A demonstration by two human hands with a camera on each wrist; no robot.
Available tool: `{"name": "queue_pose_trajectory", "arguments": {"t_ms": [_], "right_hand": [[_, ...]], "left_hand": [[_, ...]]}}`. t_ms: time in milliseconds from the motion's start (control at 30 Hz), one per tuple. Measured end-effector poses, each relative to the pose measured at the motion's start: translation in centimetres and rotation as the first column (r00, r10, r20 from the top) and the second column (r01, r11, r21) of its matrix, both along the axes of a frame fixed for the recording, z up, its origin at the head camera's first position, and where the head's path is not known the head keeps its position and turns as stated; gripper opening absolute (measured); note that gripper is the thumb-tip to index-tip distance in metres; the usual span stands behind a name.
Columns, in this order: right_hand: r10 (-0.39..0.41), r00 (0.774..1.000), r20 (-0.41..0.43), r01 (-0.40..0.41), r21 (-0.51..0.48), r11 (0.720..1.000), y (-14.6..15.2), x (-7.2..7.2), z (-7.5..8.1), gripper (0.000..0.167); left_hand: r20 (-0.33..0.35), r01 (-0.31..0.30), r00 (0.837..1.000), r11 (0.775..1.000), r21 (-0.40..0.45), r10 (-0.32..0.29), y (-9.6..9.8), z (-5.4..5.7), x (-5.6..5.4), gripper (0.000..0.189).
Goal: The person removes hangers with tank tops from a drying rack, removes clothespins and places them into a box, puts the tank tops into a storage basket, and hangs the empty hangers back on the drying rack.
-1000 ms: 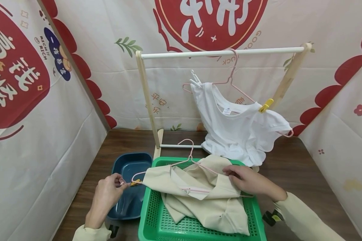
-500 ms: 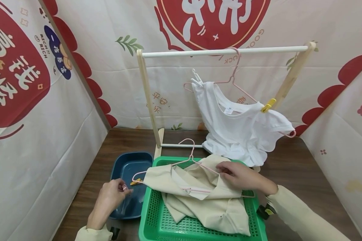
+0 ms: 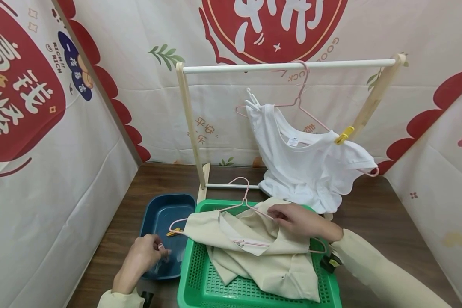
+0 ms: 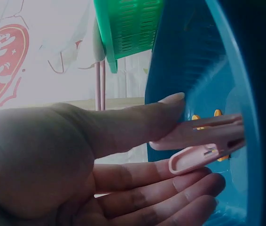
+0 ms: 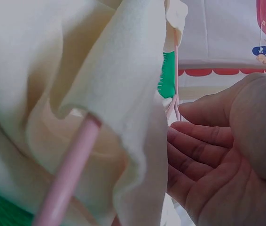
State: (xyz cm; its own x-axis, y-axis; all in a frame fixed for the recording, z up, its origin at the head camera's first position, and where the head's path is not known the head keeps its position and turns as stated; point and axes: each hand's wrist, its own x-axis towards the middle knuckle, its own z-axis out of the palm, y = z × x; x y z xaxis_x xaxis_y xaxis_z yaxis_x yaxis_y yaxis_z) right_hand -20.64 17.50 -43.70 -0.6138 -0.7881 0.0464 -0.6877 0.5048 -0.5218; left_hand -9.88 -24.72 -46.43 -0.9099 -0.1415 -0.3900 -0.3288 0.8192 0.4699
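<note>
A pink clothespin (image 4: 194, 134) is pinched between the thumb and fingers of my left hand (image 3: 138, 259), over the near left side of a dark blue tub (image 4: 231, 47). Orange-yellow clothespins (image 3: 174, 232) lie inside the tub. A beige garment (image 3: 262, 269) on a pink wire hanger (image 3: 248, 188) rests across a green basket (image 3: 182, 286). My right hand (image 3: 298, 220) is over the garment's right shoulder, fingertips right at the hanger wire. In the right wrist view its thumb and fingers are apart and relaxed beside the cloth.
Behind the basket stands a wood-and-white drying rack (image 3: 254, 67). A white T-shirt (image 3: 304, 162) hangs there on another pink hanger, with a white clip (image 3: 253, 102) and a yellow clip (image 3: 344, 135) at its shoulders. Printed cloth walls (image 3: 81, 205) enclose the table.
My right hand has slid left along the garment's shoulder toward the hanger's neck. My left hand has moved slightly down and right with the clothespin. The garment stays put.
</note>
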Motion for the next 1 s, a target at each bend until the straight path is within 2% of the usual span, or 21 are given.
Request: {"name": "queue_pose_trajectory", "arguments": {"t_ms": [233, 400, 633, 800, 1000], "right_hand": [[0.011, 1.000, 0.010, -0.011, 0.009, 1.000, -0.6, -0.4, 0.0, 0.023], [-0.016, 0.999, 0.029, 0.015, 0.021, 1.000, -0.7, -0.5, -0.2, 0.024], [-0.030, 0.999, -0.011, 0.030, -0.010, 0.999, -0.7, -0.5, -0.1, 0.016], [-0.045, 0.999, -0.028, 0.044, -0.039, 0.998, -0.6, -0.1, 0.6, 0.013], [-0.067, 0.994, 0.086, 0.072, -0.056, 0.996, -0.2, 0.6, 1.5, 0.009]], "left_hand": [[0.055, 0.000, 0.999, 1.000, -0.011, 0.001, 0.0, -0.2, 0.0, 0.018], [0.053, -0.004, 0.999, 1.000, -0.007, 0.004, 0.1, -0.4, 0.0, 0.018], [0.070, 0.006, 0.998, 1.000, -0.022, -0.005, 0.0, -0.6, -0.2, 0.019], [0.082, 0.020, 0.996, 1.000, -0.015, -0.018, 0.0, -0.7, -0.1, 0.018], [0.067, 0.025, 0.997, 1.000, -0.016, -0.024, 0.0, -1.1, 0.0, 0.015]]}}
